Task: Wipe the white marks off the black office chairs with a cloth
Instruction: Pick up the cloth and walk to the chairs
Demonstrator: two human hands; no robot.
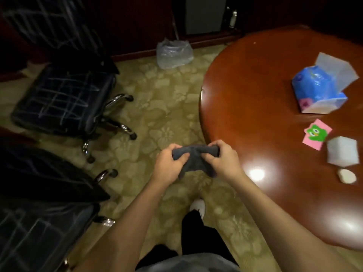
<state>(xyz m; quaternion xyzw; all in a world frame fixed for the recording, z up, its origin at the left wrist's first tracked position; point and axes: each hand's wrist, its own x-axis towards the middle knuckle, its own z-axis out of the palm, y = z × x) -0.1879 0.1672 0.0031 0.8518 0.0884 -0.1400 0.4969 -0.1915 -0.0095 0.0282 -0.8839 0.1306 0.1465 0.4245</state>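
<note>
A dark grey cloth is bunched between both hands over the carpet at the centre. My left hand grips its left end and my right hand grips its right end. Two black office chairs stand on the left. The far chair has white scribbled lines across its seat and backrest. The near chair at the bottom left shows white lines on its seat too. Both hands are well to the right of the chairs, apart from them.
A round brown wooden table fills the right side, carrying a blue tissue pack, a pink card with a green owl, a white block and a small white lump. A clear plastic bag lies by the far wall. Patterned carpet lies between.
</note>
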